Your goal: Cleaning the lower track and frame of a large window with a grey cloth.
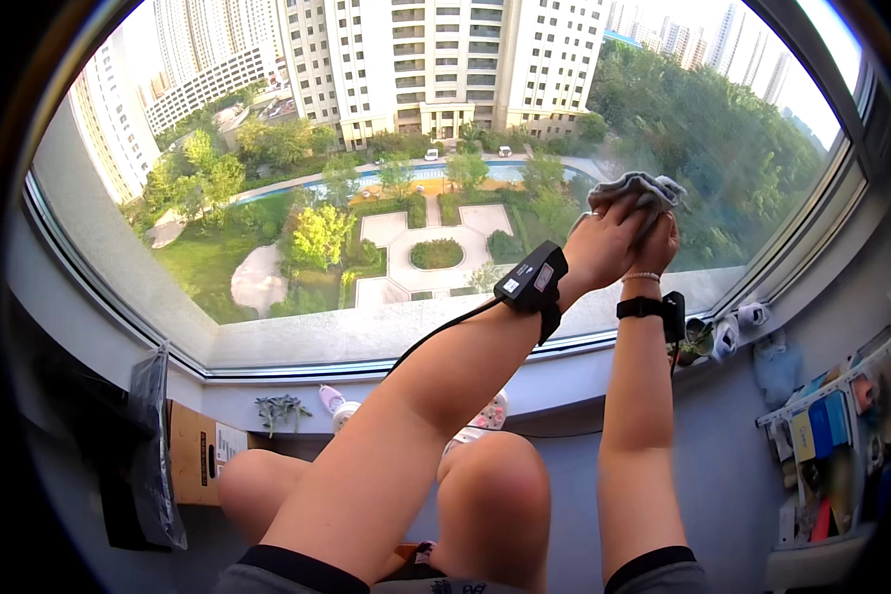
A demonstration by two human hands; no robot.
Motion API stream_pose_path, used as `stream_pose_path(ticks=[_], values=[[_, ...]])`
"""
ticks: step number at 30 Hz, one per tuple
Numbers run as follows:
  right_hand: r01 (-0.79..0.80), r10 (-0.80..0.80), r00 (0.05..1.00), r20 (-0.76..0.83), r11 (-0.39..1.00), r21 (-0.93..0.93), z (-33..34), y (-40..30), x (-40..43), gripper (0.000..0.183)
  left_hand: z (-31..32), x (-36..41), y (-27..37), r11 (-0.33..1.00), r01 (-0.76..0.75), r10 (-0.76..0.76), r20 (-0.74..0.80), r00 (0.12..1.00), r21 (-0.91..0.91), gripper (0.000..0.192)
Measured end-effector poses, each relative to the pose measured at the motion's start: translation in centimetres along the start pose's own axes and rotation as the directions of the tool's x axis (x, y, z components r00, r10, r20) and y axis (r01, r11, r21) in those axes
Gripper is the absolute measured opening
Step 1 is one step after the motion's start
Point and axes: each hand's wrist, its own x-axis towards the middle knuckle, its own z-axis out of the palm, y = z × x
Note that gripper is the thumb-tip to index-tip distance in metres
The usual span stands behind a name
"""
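Observation:
Both my hands are together at the right part of a large window pane. A crumpled grey cloth lies under their fingers, against the glass as far as I can tell. My left hand, with a ring, presses over the cloth. Close on its right, my right hand has its fingers bent at the cloth's lower edge; its grip is partly hidden. Black strapped devices with cables sit on both wrists, and a beaded bracelet circles the right one. The glass beside the cloth looks hazy.
A succulent plant lies on the sill at left, near a cardboard box. Potted plants and white shoes stand on the right sill. A filled storage rack is at far right. My knees are below the sill.

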Motion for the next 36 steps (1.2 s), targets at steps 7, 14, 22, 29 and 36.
stream_pose_path(ticks=[7,14,22,29,36], values=[[-0.143,0.104,0.989,0.109,0.876,0.461,-6.3,8.3,-7.6,0.020,3.1,-9.3,-5.5,0.994,0.046,-0.064,0.185,0.981,0.104,0.037],[-0.303,0.217,0.952,-0.216,0.772,-0.559,-7.2,15.1,-19.8,0.021,0.8,-22.9,-9.1,0.927,0.335,-0.367,0.217,0.905,0.169,0.038],[0.337,-0.020,0.914,0.406,0.596,-0.729,6.4,7.2,-18.4,0.021,-6.5,-18.1,-5.9,0.977,0.206,-0.184,-0.257,0.949,0.062,0.041],[0.694,-0.452,0.720,0.527,0.456,-0.557,16.4,-4.0,-3.9,0.026,-9.7,-0.3,-0.3,0.956,-0.199,0.283,-0.488,0.825,0.217,0.035],[0.558,-0.477,0.788,0.390,0.284,-0.779,9.6,-5.0,0.6,0.023,-4.8,1.7,0.3,0.957,-0.221,0.269,-0.297,0.916,0.186,0.028]])
